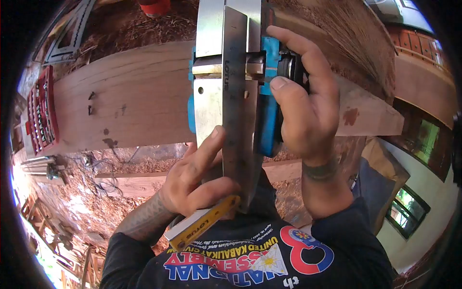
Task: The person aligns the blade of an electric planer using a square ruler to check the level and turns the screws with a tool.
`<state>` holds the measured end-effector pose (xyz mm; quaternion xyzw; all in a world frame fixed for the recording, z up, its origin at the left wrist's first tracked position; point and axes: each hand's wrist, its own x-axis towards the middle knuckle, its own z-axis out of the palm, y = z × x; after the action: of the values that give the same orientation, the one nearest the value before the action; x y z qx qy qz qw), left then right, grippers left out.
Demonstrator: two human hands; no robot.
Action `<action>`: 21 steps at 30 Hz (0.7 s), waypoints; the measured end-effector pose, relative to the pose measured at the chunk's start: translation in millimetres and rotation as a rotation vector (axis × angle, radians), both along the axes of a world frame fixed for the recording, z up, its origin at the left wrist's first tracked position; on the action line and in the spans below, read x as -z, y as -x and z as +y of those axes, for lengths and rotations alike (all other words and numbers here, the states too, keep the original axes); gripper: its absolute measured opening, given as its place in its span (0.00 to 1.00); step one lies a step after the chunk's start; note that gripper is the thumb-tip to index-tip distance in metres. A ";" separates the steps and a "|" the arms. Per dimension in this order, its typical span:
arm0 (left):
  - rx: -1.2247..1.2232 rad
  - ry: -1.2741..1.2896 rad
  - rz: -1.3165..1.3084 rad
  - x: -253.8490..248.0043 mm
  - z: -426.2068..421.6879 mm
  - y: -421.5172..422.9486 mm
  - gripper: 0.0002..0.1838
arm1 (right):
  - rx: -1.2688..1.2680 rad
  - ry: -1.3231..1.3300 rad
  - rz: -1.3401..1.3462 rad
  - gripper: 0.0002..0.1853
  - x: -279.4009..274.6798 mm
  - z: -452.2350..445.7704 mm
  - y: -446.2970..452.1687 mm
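A blue electric planer (pixel 208 103) is held up in front of my chest, its metal sole facing me and its cutter slot crossing the middle. Along the sole lies the steel blade of a try square (pixel 204 224), marked LOTUS, whose yellow-edged stock is at the lower end. My left hand (pixel 187 185) grips the square near its stock, with the index finger stretched along the sole beside the blade. Around the planer's right side, by a round black part, my right hand (pixel 310 103) is closed, thumb and index finger against the blue body. The planer's handle is hidden.
Behind the planer runs a wide wooden board (pixel 139 82). Two small dark metal pieces (pixel 90 110) and a red case of bits (pixel 42 111) lie on its left part. A red bucket (pixel 155 7) stands beyond, and wood shavings (pixel 130 161) cover the ground.
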<state>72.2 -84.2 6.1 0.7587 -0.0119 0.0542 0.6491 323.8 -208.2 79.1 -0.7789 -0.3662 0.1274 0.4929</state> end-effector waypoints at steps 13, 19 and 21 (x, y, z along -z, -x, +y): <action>-0.100 -0.127 -0.235 -1.4 0.9 -13.7 0.13 | 0.004 0.008 0.001 0.27 -5.8 1.3 0.5; -0.086 -0.138 -0.235 -4.5 3.0 -13.5 0.13 | 0.011 0.011 -0.034 0.23 -3.2 1.9 -0.3; -0.084 -0.138 -0.232 -4.6 3.4 -13.9 0.13 | 0.012 0.014 -0.042 0.22 -3.1 2.3 -0.2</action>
<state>86.1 -80.9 10.8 0.7901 -0.0590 0.1677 0.5867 324.0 -206.0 82.1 -0.7870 -0.3709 0.1106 0.4805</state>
